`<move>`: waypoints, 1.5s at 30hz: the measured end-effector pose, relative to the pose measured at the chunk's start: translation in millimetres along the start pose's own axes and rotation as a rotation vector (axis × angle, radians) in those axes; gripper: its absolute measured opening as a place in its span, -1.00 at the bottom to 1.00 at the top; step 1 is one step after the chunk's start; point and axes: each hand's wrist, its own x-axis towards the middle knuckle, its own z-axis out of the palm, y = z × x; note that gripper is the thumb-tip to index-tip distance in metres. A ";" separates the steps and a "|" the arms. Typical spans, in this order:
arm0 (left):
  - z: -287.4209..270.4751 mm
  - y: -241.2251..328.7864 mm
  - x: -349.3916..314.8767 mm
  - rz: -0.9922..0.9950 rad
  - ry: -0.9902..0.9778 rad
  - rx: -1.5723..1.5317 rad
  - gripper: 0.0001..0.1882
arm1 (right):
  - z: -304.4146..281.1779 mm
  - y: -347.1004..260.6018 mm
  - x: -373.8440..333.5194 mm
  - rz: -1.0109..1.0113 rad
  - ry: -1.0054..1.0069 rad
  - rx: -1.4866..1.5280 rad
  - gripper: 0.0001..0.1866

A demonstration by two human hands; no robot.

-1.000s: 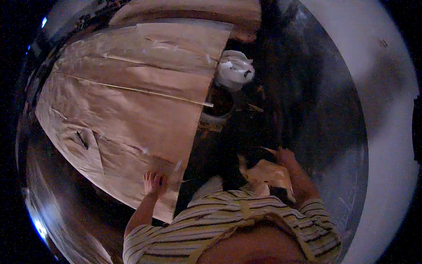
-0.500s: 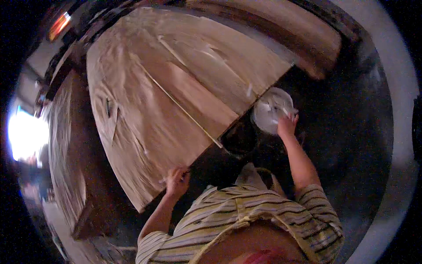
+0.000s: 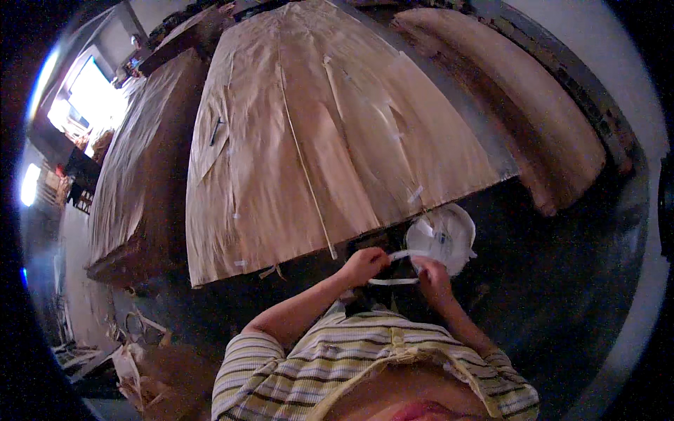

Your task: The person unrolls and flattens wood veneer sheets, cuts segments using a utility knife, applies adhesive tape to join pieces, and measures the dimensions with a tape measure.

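A white band [image 3: 394,282], narrow and bent into a loop, spans the space between my two hands. My left hand [image 3: 366,266] pinches its left end, and my right hand [image 3: 432,281] grips its right end; whether it is tape I cannot tell. Just beyond my right hand stands a round white tub [image 3: 460,235] with small pale things inside. In front of me lies a large, tan wood veneer sheet [image 3: 267,189], wrinkled and split in places, with small white patches on it. Along its middle runs a thin wooden strip [image 3: 298,144].
A dark, slim tool [image 3: 215,131] rests on the veneer's left part. More stacked veneer stands at the left [image 3: 151,161] and far right [image 3: 519,91]. Brown scraps [image 3: 133,372] lie on the lower left floor. Bright windows [image 3: 91,95] show at the upper left.
My right hand has come back from the tub towards my body. My left hand has left the veneer's near edge and moved right. Both now hold the white band; the view has turned.
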 end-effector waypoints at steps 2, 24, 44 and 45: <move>-2.8 13.9 -8.7 0.060 -0.049 0.003 -0.83 | -8.0 -17.4 29.0 -0.282 0.132 -0.106 -0.72; 45.0 -155.9 -18.3 -0.210 -0.071 0.187 -0.60 | 128.3 56.6 55.4 0.082 -0.676 -0.001 -0.75; 38.1 -104.6 38.4 -0.152 -0.305 0.569 -0.40 | 48.9 125.7 44.5 0.394 0.067 0.190 -0.84; 46.5 -118.4 34.5 -0.164 -0.238 0.525 -0.40 | 23.9 104.8 45.5 0.380 0.093 0.158 -0.86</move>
